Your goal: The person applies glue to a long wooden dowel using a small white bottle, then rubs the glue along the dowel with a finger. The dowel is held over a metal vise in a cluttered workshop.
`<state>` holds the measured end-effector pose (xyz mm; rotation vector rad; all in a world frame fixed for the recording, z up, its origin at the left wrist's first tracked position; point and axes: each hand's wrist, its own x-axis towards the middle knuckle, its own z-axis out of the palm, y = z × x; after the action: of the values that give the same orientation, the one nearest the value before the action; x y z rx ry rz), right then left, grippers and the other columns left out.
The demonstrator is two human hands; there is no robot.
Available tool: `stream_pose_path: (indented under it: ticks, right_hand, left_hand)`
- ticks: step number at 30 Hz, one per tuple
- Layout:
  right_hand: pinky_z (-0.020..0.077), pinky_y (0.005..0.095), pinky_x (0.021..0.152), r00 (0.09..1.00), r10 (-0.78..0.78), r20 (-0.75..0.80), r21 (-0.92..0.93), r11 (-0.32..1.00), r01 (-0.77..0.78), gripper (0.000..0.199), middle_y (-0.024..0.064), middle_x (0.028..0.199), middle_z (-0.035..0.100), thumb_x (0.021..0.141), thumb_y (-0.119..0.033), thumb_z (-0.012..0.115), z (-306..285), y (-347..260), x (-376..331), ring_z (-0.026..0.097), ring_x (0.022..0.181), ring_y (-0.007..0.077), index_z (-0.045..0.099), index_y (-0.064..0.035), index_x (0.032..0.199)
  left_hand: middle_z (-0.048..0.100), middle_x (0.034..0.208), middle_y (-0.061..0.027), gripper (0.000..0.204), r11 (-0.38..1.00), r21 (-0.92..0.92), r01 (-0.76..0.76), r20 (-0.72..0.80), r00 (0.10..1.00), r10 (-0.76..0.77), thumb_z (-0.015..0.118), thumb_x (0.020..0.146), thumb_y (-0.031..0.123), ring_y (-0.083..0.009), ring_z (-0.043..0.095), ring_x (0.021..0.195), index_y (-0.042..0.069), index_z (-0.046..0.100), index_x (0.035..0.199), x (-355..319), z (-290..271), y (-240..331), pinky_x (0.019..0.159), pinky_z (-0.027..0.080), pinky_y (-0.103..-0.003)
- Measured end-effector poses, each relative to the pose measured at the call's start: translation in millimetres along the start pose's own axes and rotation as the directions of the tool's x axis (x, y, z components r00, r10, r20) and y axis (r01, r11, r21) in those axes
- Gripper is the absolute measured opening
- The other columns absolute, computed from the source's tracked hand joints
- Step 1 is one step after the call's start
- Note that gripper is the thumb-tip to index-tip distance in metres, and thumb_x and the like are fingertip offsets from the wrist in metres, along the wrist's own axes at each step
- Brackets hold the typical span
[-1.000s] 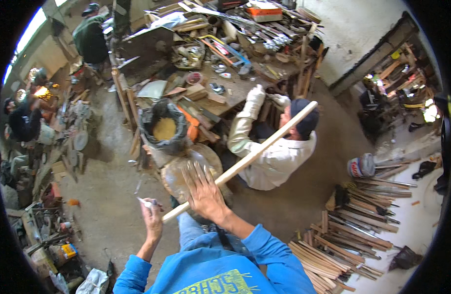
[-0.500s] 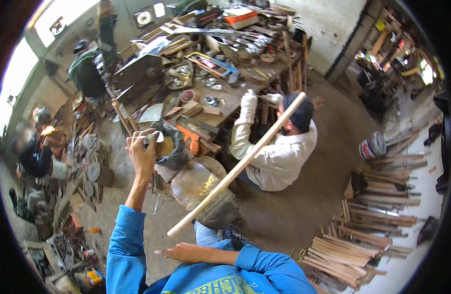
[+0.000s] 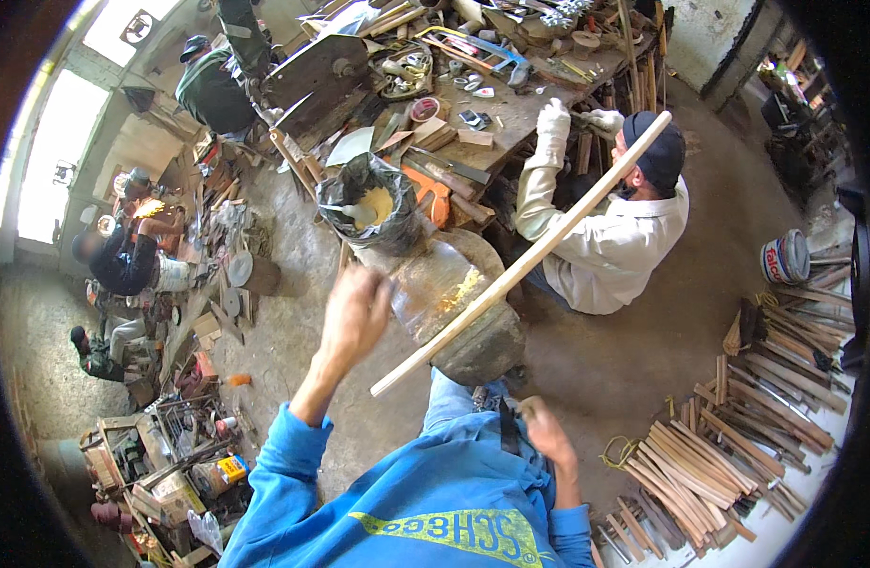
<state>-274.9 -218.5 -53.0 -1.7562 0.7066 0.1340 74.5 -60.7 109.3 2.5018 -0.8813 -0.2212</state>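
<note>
My left hand [image 3: 352, 317], blurred by motion, hangs in front of the bag-lined bucket; its fingers look bent, and no held thing can be made out. My right hand [image 3: 545, 431], also smeared, is low beside my lap, near a dark strap [image 3: 508, 426]. A long pale wooden stick [image 3: 529, 260] slants across the view, over a rounded block [image 3: 482, 346] with yellow crumbs [image 3: 463, 289] on its top. Behind my left hand stands a bucket lined with a black plastic bag [image 3: 397, 232]. Yellowish powder [image 3: 378, 202] and a whitish scoop [image 3: 345, 209] are inside it.
A person in a pale jacket [image 3: 605, 256] sits just right of the block, at a cluttered workbench [image 3: 510, 142]. Bundles of wooden sticks [image 3: 685, 464] line the right side. Scrap and boxes [image 3: 175, 492] fill the lower left. Sparks [image 3: 149, 207] fly near people at far left.
My left hand has let go of the whitish scoop, now in the bucket, and has drawn back toward me. My right hand has moved rightward, down beside my lap. The view has shifted.
</note>
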Motion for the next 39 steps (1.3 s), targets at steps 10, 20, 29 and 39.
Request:
stream_pose_path:
  ticks: [10,20,29,39]
  right_hand:
    - [0.0510,0.0364,0.069,0.841,0.389,0.375,0.724,0.443,-0.528,0.032,0.0129,0.091,0.063,0.102,-0.036,0.050,49,153,75,0.062,0.080,0.0247,0.057,-0.0042,0.100]
    - [0.0521,0.0377,0.089,0.995,0.006,-0.102,0.175,0.985,0.012,0.025,0.0100,0.103,0.073,0.090,-0.024,0.071,80,87,83,0.068,0.098,0.0247,0.072,-0.0078,0.109]
    - [0.0208,0.0298,0.028,0.767,0.506,-0.395,0.919,0.212,0.334,0.057,-0.0039,0.045,0.028,0.100,-0.068,0.038,-34,16,193,0.025,0.028,0.0116,0.035,-0.0203,0.070]
    - [0.0381,0.0438,0.061,0.930,-0.351,-0.111,0.341,0.865,0.367,0.034,0.0123,0.059,0.049,0.093,-0.021,0.055,49,-88,23,0.053,0.059,0.0297,0.050,-0.0044,0.064]
  left_hand:
    - [0.069,0.093,-0.0282,0.055,0.946,-0.053,0.319,0.532,0.811,-0.243,0.037,0.107,0.046,-0.0440,0.067,0.097,-0.005,0.056,0.105,-69,39,-9,0.088,0.050,-0.049]
    - [0.059,0.057,-0.0138,0.063,0.970,-0.143,0.196,0.315,0.938,-0.143,0.035,0.106,0.047,-0.0297,0.064,0.055,-0.001,0.061,0.075,-82,86,-14,0.061,0.050,-0.044]
    - [0.065,0.073,-0.0261,0.050,0.969,-0.103,0.225,0.347,0.921,-0.177,0.044,0.103,0.037,-0.0459,0.065,0.074,0.000,0.067,0.079,-78,78,-6,0.071,0.050,-0.052]
    - [0.059,0.065,-0.0235,0.044,0.968,-0.208,0.143,0.283,0.956,-0.081,0.045,0.102,0.036,-0.0457,0.061,0.068,0.002,0.059,0.078,-95,58,-15,0.063,0.046,-0.052]
